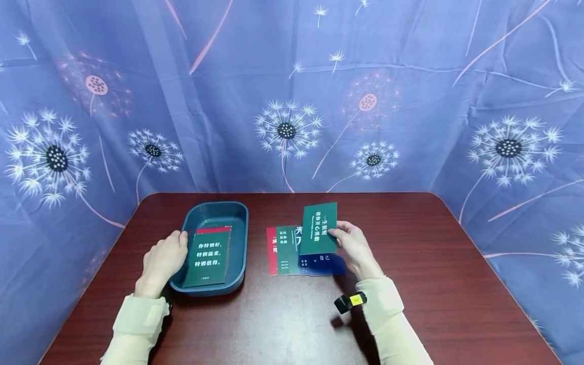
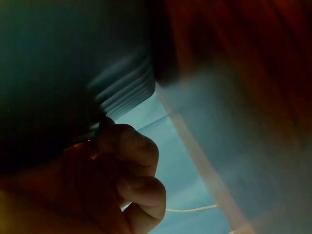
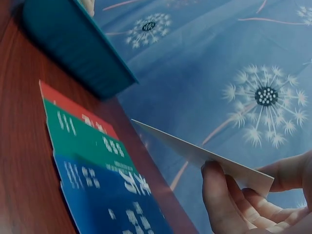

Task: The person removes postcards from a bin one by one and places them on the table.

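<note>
My right hand pinches a green card with white lettering between thumb and fingers, lifted and slightly tilted. In the right wrist view the held card shows nearly edge-on. Beneath it a fanned row of cards lies on the table: a red card at the left, green ones beside it, blue ones to the right. At the left, my left hand grips the near side wall of a dark teal tray, fingers curled at its edge. Inside the tray a green card overlaps a red one.
A dark reddish wooden table carries everything. Blue dandelion-print cloth hangs behind it and along both sides. A black band with a yellow label is at my right wrist.
</note>
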`<state>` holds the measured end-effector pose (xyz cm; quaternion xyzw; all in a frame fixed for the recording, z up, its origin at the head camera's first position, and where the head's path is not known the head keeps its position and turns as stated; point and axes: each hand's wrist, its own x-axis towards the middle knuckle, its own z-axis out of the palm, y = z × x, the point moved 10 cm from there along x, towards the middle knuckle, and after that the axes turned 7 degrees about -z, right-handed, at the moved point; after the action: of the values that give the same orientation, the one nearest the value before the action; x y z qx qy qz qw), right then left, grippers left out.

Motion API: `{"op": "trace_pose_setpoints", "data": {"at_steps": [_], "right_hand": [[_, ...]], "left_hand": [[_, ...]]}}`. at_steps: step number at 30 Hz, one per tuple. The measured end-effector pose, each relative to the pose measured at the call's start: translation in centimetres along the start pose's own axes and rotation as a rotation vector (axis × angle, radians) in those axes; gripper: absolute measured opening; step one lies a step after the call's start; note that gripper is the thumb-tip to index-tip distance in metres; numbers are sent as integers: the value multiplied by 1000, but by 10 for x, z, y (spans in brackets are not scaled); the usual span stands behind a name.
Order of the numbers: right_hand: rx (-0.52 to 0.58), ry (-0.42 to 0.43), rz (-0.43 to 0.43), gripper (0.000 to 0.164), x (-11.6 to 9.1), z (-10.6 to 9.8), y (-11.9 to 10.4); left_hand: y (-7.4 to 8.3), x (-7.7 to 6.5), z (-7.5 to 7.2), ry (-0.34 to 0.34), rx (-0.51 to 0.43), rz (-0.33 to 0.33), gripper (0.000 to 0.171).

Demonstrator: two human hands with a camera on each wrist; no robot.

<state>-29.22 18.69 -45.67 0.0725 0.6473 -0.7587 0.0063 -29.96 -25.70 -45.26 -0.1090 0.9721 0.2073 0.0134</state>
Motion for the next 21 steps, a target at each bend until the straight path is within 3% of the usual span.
{"op": "trace_pose_setpoints", "data": {"at_steps": [13, 21], "right_hand": [[-110, 6, 32, 34, -3, -45, 3], [-71, -32, 36, 37, -12, -50, 7]], "left_hand": [[2, 1, 0, 7, -6, -4, 47], [1, 1, 0, 3, 1, -8, 48]]}}
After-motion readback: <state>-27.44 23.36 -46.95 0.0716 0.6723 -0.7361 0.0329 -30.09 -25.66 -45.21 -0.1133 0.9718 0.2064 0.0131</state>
